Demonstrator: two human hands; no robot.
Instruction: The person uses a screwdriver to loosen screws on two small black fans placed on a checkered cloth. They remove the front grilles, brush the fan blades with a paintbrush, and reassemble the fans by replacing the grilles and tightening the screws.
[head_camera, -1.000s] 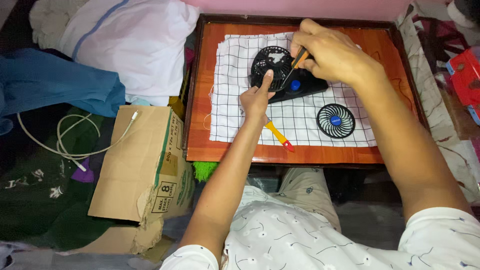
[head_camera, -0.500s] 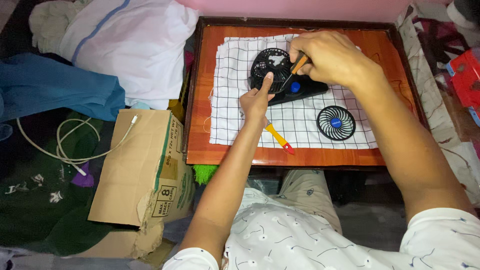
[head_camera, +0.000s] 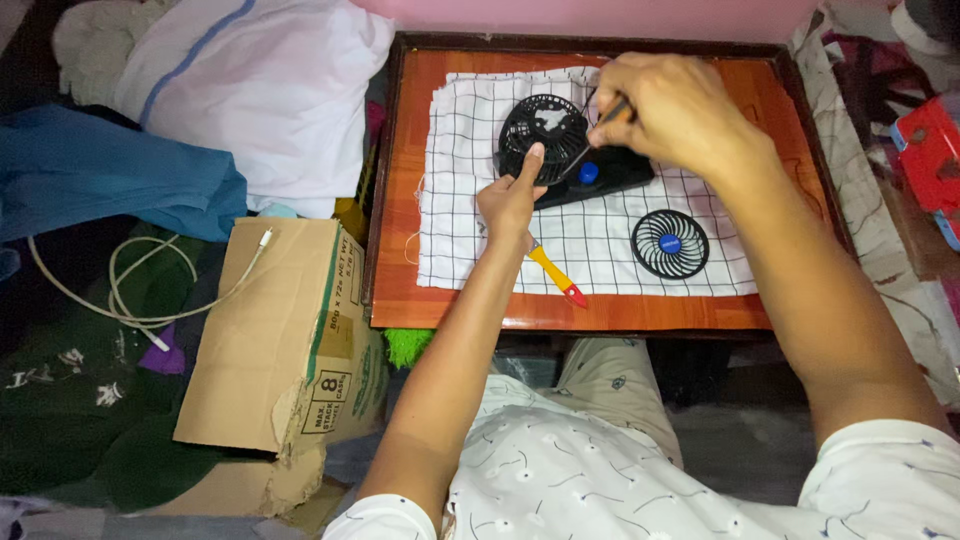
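A small black fan body (head_camera: 560, 140) with a blue button lies on a white checked cloth (head_camera: 470, 220) spread over a low wooden table (head_camera: 400, 250). My left hand (head_camera: 512, 195) steadies the fan, thumb up against its round grille. Above the fan, my right hand (head_camera: 670, 110) grips an orange-handled screwdriver (head_camera: 600, 125) whose tip points down into the fan. A detached round black grille (head_camera: 670, 243) with a blue centre rests on the cloth to the right. A yellow and red screwdriver (head_camera: 557, 276) lies on the cloth under my left wrist.
A flattened cardboard box (head_camera: 285, 340) lies left of the table. Behind it are blue (head_camera: 110, 185) and white fabric (head_camera: 260, 90), and a white cable (head_camera: 140, 290) coils on dark cloth. A red object (head_camera: 930, 150) sits far right. My knees are under the table's front edge.
My right hand with the orange-handled screwdriver has shifted slightly up and left over the fan. My left hand has stayed against the grille.
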